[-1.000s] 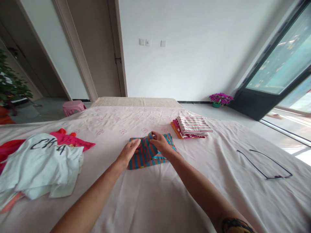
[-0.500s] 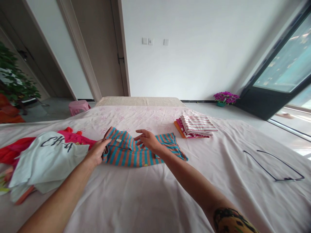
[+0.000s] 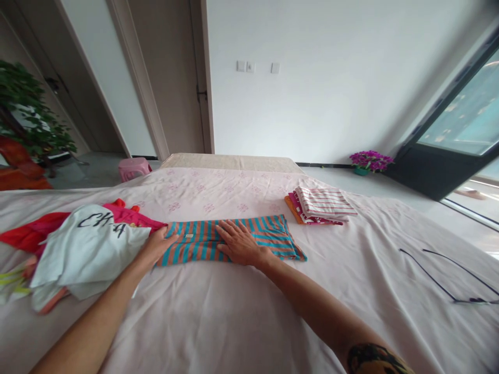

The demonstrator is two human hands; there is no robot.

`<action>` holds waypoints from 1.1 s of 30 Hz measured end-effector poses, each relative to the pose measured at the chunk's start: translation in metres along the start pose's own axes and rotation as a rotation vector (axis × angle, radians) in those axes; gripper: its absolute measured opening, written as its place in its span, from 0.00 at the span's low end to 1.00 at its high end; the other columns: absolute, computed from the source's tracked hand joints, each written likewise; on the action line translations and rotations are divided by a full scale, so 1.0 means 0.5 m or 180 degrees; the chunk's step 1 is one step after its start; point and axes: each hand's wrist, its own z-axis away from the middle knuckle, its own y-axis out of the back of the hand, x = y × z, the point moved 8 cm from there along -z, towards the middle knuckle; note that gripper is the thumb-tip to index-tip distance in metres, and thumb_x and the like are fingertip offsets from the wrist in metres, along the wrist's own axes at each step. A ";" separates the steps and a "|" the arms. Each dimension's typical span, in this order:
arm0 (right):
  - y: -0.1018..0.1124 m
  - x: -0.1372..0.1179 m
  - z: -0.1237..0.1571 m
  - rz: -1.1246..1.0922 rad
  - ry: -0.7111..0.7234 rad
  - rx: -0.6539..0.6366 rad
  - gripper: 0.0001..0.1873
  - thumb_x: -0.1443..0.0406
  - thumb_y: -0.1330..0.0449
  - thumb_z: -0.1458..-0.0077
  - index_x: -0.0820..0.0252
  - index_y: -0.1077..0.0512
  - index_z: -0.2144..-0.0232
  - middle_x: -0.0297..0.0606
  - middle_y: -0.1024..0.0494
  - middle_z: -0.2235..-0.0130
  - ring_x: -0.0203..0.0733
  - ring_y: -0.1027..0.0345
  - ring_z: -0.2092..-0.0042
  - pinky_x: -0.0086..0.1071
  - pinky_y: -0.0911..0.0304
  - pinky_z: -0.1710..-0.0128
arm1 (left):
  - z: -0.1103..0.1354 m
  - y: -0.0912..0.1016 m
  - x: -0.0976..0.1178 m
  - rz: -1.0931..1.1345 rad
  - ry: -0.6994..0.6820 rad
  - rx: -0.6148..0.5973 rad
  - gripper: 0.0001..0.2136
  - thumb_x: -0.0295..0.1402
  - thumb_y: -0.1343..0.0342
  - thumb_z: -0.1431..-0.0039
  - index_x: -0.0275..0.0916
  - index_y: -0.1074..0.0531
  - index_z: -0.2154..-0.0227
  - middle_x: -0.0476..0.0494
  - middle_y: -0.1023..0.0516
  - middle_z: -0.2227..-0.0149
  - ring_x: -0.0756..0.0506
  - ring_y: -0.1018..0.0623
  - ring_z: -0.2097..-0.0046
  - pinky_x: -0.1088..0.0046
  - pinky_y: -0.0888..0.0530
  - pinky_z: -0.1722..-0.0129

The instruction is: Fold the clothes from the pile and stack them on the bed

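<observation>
The pale pink, flower-printed cloth sheet (image 3: 218, 311) spans my remote view, rucked toward four o'clock; tugging it could shift everything it carries. Between eight and nine o'clock, a loose heap of white, red and magenta clothes (image 3: 93, 244) crowds the left end of the teal-and-brown striped fabric garment (image 3: 202, 250), spread low at about six o'clock. A sideways pull there could catch the heap. Near three o'clock, a wide sweep could topple the squared stack of folded clothes (image 3: 325, 202), red-striped white on top. My hands are well apart: the right hand (image 3: 239, 244) lies palm down mid-garment, fingers spread, and sliding it might wrinkle the cloth; the left hand (image 3: 159, 245) touches the left edge, gripping or not I cannot tell. Toward four o'clock, a swinging right forearm could strike the thin, dark-framed glasses (image 3: 475, 300).
</observation>
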 end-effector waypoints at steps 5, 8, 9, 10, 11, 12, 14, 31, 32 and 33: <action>-0.018 -0.002 0.000 0.0016 -0.0003 -0.0025 0.33 0.49 0.56 0.32 0.54 0.50 0.30 0.42 0.50 0.29 0.52 0.61 0.29 0.53 0.65 0.31 | 0.014 0.000 -0.026 0.0419 0.0384 -0.0516 0.20 0.37 0.30 0.58 0.37 0.26 0.62 0.43 0.17 0.66 0.40 0.17 0.62 0.67 0.22 0.61; -0.014 -0.008 0.000 -0.0007 0.0036 -0.0060 0.35 0.48 0.55 0.32 0.56 0.51 0.30 0.44 0.50 0.29 0.52 0.61 0.29 0.53 0.66 0.31 | 0.013 0.009 -0.018 0.0234 0.0153 -0.0350 0.19 0.34 0.30 0.60 0.37 0.26 0.64 0.45 0.17 0.68 0.40 0.17 0.63 0.68 0.23 0.62; -0.013 -0.011 0.000 -0.0019 0.0054 -0.0097 0.35 0.48 0.55 0.33 0.55 0.51 0.30 0.44 0.51 0.29 0.53 0.61 0.29 0.53 0.67 0.31 | 0.012 0.008 -0.016 0.0197 0.0096 -0.0319 0.17 0.33 0.31 0.59 0.37 0.26 0.64 0.45 0.17 0.68 0.40 0.18 0.63 0.68 0.23 0.63; -0.012 -0.014 0.000 -0.0033 0.0062 -0.0145 0.36 0.47 0.54 0.33 0.55 0.51 0.30 0.44 0.51 0.29 0.53 0.62 0.29 0.54 0.67 0.31 | 0.012 0.008 -0.014 0.0165 0.0056 -0.0283 0.16 0.33 0.32 0.59 0.38 0.26 0.65 0.45 0.17 0.68 0.40 0.18 0.63 0.69 0.23 0.63; -0.012 -0.017 0.000 -0.0050 0.0059 -0.0190 0.37 0.46 0.54 0.34 0.55 0.51 0.30 0.44 0.52 0.29 0.53 0.63 0.28 0.54 0.68 0.31 | 0.011 0.009 -0.013 0.0119 0.0022 -0.0225 0.14 0.32 0.33 0.58 0.38 0.26 0.66 0.46 0.17 0.68 0.39 0.18 0.62 0.69 0.23 0.63; -0.011 -0.020 0.001 -0.0069 0.0059 -0.0228 0.38 0.45 0.54 0.34 0.55 0.52 0.30 0.44 0.52 0.28 0.54 0.64 0.28 0.54 0.68 0.31 | 0.011 0.011 -0.012 0.0053 -0.0008 -0.0149 0.13 0.32 0.34 0.57 0.39 0.26 0.66 0.47 0.17 0.69 0.39 0.18 0.61 0.69 0.23 0.63; -0.010 -0.031 0.002 -0.0114 0.0137 -0.0293 0.39 0.44 0.55 0.35 0.54 0.54 0.29 0.44 0.54 0.28 0.54 0.66 0.28 0.54 0.70 0.31 | 0.009 0.020 -0.013 -0.0144 -0.0033 0.0044 0.11 0.32 0.35 0.57 0.40 0.26 0.67 0.48 0.18 0.70 0.38 0.18 0.60 0.70 0.23 0.64; -0.015 -0.099 -0.010 -0.0138 0.0529 -0.0273 0.35 0.45 0.59 0.33 0.52 0.50 0.31 0.42 0.51 0.29 0.52 0.61 0.29 0.55 0.63 0.32 | 0.005 0.019 -0.031 -0.0017 -0.0039 -0.0200 0.21 0.39 0.30 0.63 0.36 0.25 0.64 0.43 0.16 0.65 0.36 0.18 0.57 0.66 0.22 0.58; -0.008 -0.089 -0.013 -0.0175 0.0452 -0.0210 0.34 0.46 0.60 0.32 0.54 0.50 0.30 0.42 0.50 0.29 0.51 0.61 0.29 0.54 0.62 0.32 | 0.006 0.017 -0.031 0.0038 -0.0033 -0.0241 0.22 0.39 0.29 0.62 0.36 0.25 0.63 0.43 0.16 0.65 0.36 0.18 0.57 0.66 0.22 0.57; -0.001 -0.076 -0.017 -0.0189 0.0325 -0.0114 0.34 0.47 0.61 0.31 0.55 0.51 0.30 0.43 0.51 0.29 0.51 0.61 0.29 0.53 0.62 0.32 | 0.007 0.015 -0.030 0.0110 -0.0016 -0.0290 0.22 0.39 0.29 0.62 0.36 0.25 0.63 0.43 0.16 0.65 0.37 0.18 0.57 0.66 0.22 0.57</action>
